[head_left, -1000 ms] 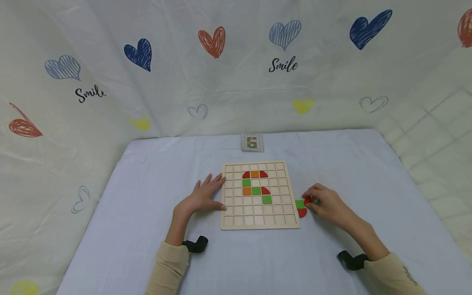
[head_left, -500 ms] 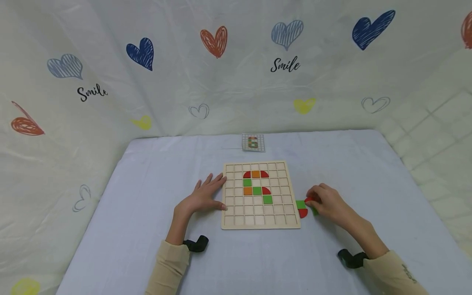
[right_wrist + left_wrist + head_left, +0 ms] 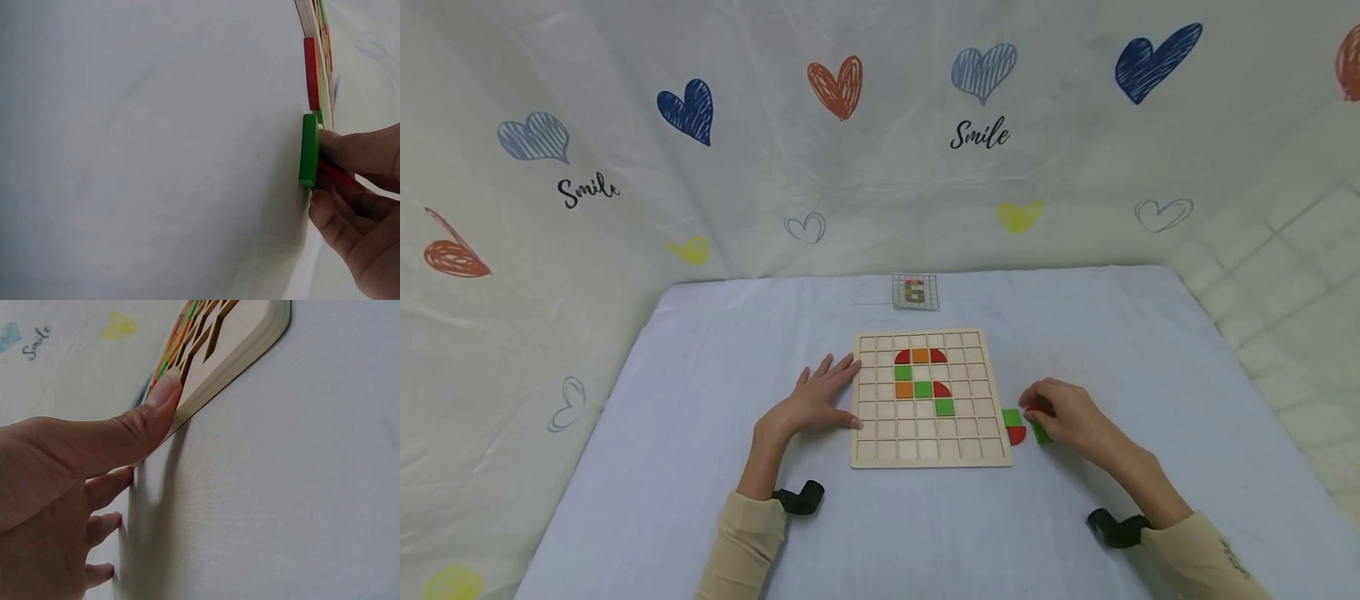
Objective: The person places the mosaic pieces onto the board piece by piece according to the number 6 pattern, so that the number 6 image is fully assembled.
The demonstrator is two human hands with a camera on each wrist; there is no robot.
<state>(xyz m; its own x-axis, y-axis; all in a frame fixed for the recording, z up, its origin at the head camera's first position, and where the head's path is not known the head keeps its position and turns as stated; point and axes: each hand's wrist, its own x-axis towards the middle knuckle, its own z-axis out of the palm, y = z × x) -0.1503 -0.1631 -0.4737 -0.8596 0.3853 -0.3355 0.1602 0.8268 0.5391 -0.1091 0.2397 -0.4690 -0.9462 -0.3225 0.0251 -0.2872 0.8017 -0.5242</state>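
Note:
My left hand (image 3: 808,406) rests at the left edge of a wooden grid board (image 3: 880,450), fingers spread, thumb (image 3: 164,394) on its rim. Red, orange and green tiles sit in several cells, among them an orange square (image 3: 904,390). Just right of the board, my right hand (image 3: 1067,412) pinches a red tile (image 3: 337,173) between thumb and fingers; the hand hides most of it in the head view. A green tile (image 3: 309,150) lies right by those fingertips. Against the board's right edge lie another green square (image 3: 1012,417) and a red rounded tile (image 3: 1017,435).
Behind the board lies a small card (image 3: 916,292) printed with a coloured grid figure. A white cloth (image 3: 737,325) covers the table, and a curtain with hearts (image 3: 880,167) hangs behind it. Dark wrist cameras (image 3: 802,497) sit on both forearms.
My right hand has shifted slightly right with the red tile, which is now mostly hidden. More of the green tile under the hand shows. The left hand and board keep their places.

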